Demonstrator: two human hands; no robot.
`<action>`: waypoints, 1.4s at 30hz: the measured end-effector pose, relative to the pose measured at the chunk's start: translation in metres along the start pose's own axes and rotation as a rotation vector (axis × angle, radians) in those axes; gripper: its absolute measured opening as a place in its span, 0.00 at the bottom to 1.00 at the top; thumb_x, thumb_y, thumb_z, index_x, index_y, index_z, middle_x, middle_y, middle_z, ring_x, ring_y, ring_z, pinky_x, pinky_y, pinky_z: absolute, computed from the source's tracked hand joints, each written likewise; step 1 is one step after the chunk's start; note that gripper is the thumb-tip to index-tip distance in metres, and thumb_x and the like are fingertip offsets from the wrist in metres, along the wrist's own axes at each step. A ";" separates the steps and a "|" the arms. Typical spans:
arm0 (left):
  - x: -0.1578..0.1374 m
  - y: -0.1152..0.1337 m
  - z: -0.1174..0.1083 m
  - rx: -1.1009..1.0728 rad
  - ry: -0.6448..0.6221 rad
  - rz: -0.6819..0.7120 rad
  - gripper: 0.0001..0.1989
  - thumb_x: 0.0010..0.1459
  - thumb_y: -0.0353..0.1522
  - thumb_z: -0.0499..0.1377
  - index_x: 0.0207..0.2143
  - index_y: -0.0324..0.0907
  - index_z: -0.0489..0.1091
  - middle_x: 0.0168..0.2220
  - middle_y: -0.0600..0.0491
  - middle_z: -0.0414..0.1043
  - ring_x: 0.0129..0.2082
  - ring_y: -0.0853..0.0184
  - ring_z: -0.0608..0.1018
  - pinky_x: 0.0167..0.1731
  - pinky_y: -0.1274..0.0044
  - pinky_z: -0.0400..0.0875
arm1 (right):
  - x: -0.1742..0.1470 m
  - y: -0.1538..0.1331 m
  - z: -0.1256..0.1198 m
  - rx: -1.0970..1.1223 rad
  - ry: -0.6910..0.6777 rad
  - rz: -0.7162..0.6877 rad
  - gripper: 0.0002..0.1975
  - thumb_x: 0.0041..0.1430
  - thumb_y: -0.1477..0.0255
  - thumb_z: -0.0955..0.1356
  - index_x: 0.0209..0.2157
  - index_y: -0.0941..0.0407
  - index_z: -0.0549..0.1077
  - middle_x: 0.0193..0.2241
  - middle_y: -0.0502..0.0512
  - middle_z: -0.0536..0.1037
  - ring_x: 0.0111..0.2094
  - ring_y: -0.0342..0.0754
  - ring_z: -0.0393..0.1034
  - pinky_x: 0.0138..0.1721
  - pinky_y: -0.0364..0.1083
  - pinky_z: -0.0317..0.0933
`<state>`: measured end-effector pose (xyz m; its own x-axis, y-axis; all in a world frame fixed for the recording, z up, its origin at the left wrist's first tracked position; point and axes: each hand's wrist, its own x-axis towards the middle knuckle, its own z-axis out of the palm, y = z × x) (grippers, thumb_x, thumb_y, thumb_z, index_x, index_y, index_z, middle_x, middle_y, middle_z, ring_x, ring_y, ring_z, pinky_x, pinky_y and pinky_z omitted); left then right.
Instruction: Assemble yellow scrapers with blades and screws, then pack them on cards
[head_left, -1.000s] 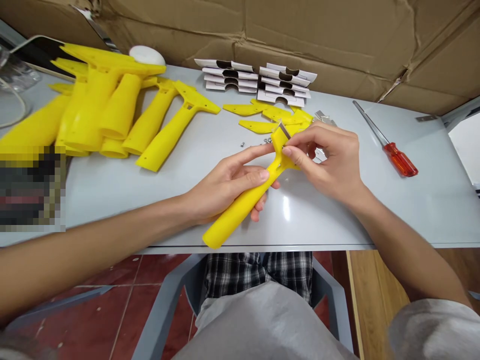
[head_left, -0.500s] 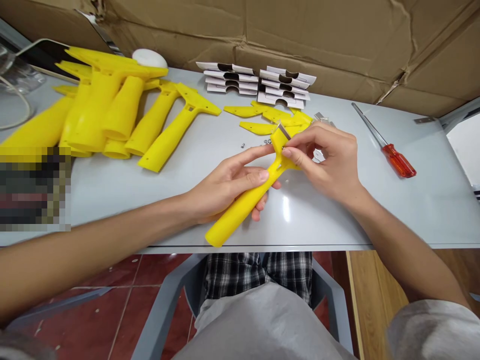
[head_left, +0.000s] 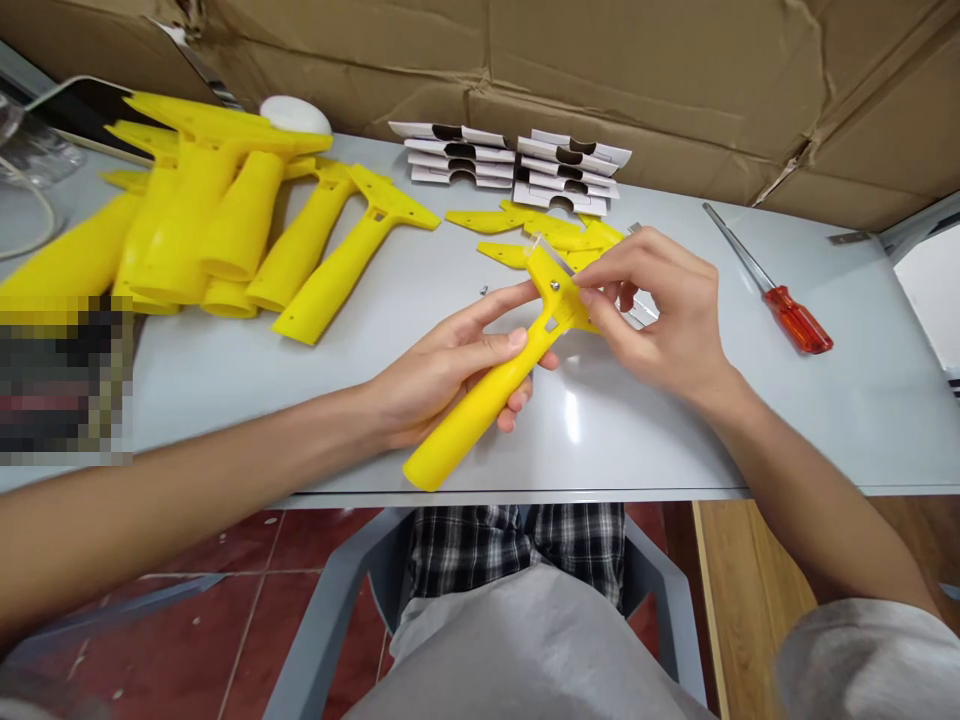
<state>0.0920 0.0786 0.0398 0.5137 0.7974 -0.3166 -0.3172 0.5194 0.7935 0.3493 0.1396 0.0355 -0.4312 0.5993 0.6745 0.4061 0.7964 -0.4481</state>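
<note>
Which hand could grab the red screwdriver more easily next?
Probably the right hand: the red screwdriver lies on that side, and the left hand is holding the yellow handle. The right hand's fingers are just up at its head.

Left hand (head_left: 457, 370) is kinda curled, thumb (head_left: 495, 349) on top, index (head_left: 510, 299) poking forward; right hand (head_left: 664, 310) has its fingers (head_left: 626, 266) bent, tips super close together. Forearms (head_left: 810, 490) both angle inward.

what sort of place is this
Probably a small assembly workspace: a yellow handle held in the left hand, a pile of similar handles, and a screwdriver on the table.
</note>
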 end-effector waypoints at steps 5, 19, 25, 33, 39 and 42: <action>-0.001 0.000 -0.001 -0.005 -0.008 -0.013 0.45 0.78 0.37 0.72 0.88 0.54 0.57 0.45 0.51 0.89 0.26 0.69 0.85 0.24 0.80 0.83 | -0.004 0.005 0.002 -0.115 -0.063 -0.049 0.18 0.80 0.70 0.65 0.49 0.52 0.89 0.43 0.58 0.78 0.42 0.41 0.71 0.48 0.45 0.72; -0.001 -0.001 -0.003 0.004 -0.003 -0.016 0.46 0.78 0.38 0.71 0.89 0.54 0.54 0.45 0.51 0.89 0.25 0.70 0.83 0.23 0.81 0.81 | -0.007 0.006 0.002 -0.172 -0.120 -0.015 0.19 0.78 0.72 0.64 0.53 0.51 0.89 0.47 0.59 0.77 0.45 0.42 0.71 0.52 0.46 0.74; -0.001 -0.001 -0.003 -0.020 0.002 -0.006 0.45 0.78 0.36 0.71 0.89 0.54 0.54 0.44 0.52 0.88 0.26 0.70 0.83 0.23 0.81 0.80 | -0.003 0.007 -0.004 -0.205 -0.115 -0.068 0.21 0.82 0.72 0.63 0.53 0.52 0.89 0.49 0.60 0.80 0.46 0.42 0.74 0.51 0.45 0.74; 0.000 -0.005 -0.005 -0.082 0.010 0.009 0.43 0.79 0.33 0.68 0.88 0.55 0.56 0.44 0.51 0.87 0.27 0.69 0.85 0.26 0.81 0.83 | 0.022 0.035 -0.112 -0.777 -0.289 0.600 0.19 0.79 0.60 0.75 0.65 0.47 0.87 0.57 0.58 0.83 0.49 0.46 0.79 0.71 0.56 0.75; -0.001 -0.004 0.000 -0.071 0.066 0.006 0.43 0.79 0.31 0.68 0.88 0.53 0.56 0.43 0.51 0.87 0.27 0.69 0.84 0.25 0.80 0.83 | 0.017 0.068 -0.164 -0.877 -0.356 1.036 0.25 0.79 0.55 0.76 0.72 0.41 0.83 0.62 0.55 0.84 0.64 0.55 0.79 0.73 0.64 0.71; -0.001 -0.004 0.001 -0.075 0.073 0.009 0.42 0.79 0.32 0.68 0.87 0.54 0.57 0.43 0.51 0.87 0.27 0.69 0.84 0.25 0.81 0.83 | 0.015 0.078 -0.174 -0.913 -0.471 1.165 0.31 0.78 0.50 0.77 0.76 0.41 0.79 0.66 0.54 0.83 0.73 0.60 0.73 0.70 0.64 0.69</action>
<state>0.0932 0.0752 0.0373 0.4517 0.8212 -0.3487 -0.3819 0.5311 0.7563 0.5148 0.1969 0.1124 0.3264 0.9402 -0.0972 0.9452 -0.3240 0.0403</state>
